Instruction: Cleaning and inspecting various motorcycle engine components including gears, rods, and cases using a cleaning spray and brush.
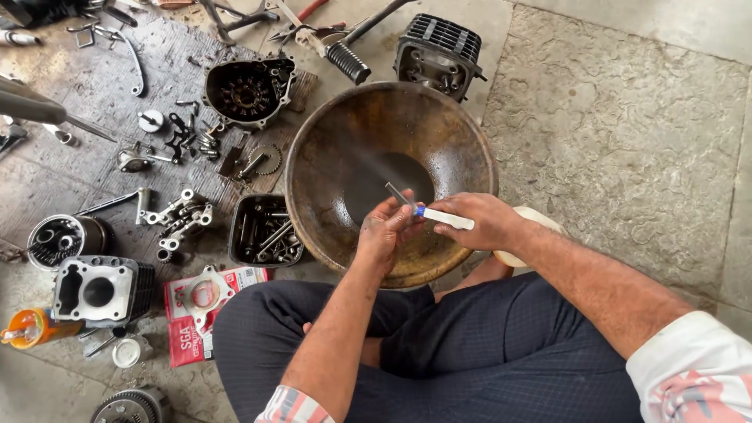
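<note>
Grip matters most: the left hand (385,231) pinches a small metal rod (399,196) at its lower end, over the rusty bowl (313,157), while the right hand (482,222) is closed on a white brush (445,218) meeting it. Best to keep both above the bowl, with short strokes away from the fingers.

A metal bowl (390,176) sits on the floor before the person's crossed legs, both hands over its near rim. Left of it lies a tray of bolts (265,231), a cylinder block (98,290) farther left. Behind the bowl stands a cylinder head (437,53).
</note>
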